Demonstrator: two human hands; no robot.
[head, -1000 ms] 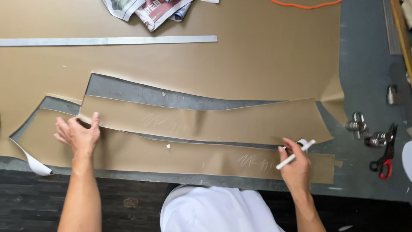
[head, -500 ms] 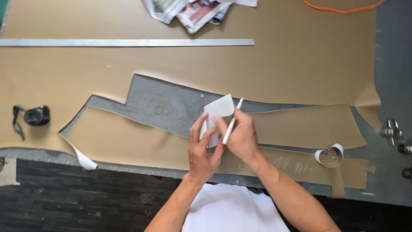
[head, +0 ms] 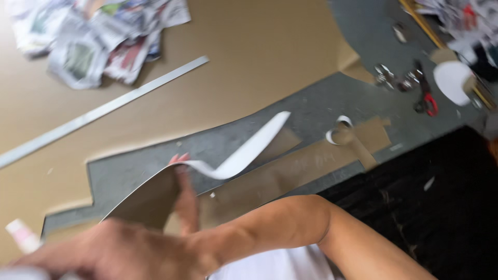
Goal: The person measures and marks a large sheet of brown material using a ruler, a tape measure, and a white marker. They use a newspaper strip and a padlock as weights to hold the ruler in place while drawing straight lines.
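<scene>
Head view shows both blurred hands (head: 129, 249) low at the table (head: 321, 109) edge, apparently pinching a curled brown paper strip (head: 233, 155) and lifting it off the grey surface, calling next for a steady pull.

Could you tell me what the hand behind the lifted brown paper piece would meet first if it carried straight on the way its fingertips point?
Probably the grey mat just beyond the fingertips, then the tan paper sheet and metal ruler; blur leaves depth unclear.
</scene>
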